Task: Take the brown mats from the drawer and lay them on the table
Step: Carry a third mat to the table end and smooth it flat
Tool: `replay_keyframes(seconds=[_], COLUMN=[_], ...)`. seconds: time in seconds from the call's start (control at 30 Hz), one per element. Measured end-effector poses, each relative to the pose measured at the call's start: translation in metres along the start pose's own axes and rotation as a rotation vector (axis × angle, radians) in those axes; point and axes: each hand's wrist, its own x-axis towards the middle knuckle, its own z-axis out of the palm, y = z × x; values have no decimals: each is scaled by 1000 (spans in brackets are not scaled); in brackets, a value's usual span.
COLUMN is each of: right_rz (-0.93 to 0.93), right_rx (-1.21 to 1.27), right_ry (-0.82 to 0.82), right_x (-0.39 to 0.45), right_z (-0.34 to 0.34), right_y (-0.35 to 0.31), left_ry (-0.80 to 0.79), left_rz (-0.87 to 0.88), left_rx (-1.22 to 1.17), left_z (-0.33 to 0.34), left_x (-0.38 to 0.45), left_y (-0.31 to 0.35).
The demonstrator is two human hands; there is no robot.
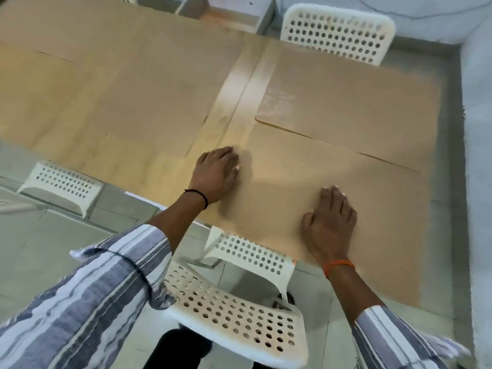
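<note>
Several brown mats cover the light wooden table (239,97). The nearest brown mat (359,203) lies at the table's near right corner, and both of my hands rest on it. My left hand (217,174) presses palm down on its left edge, fingers curled slightly. On the mat's near part lies my right hand (331,222), flat with its fingers spread. Behind it a second brown mat (346,107) fills the far right corner. More brown mats (119,89) lie across the left half of the table. The drawer is out of view.
A white perforated chair (234,310) stands right below me, pushed partly under the table. Another white chair (61,182) is at the near left and a third (338,33) at the far side. A pale wall (479,155) runs along the table's right end.
</note>
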Motion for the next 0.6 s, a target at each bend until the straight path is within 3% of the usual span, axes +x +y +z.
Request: replay_keyframes(seconds=[0.17, 0.23, 0.43, 0.6], right_rz=[-2, -39, 180, 402], right_rx=[270, 446, 825, 890], right_ry=[10, 10, -54, -99], right_x=[15, 22, 65, 94], right_z=[-6, -2, 23, 26], right_y=[-97, -152, -306, -353], left_ry=[296, 345, 209, 29], left_rz=[-315, -387, -454, -460], left_rx=[-279, -371, -453, -475], left_z=[-52, -70, -124, -147], left_x=[5, 19, 72, 99], left_y=[-83, -132, -257, -301])
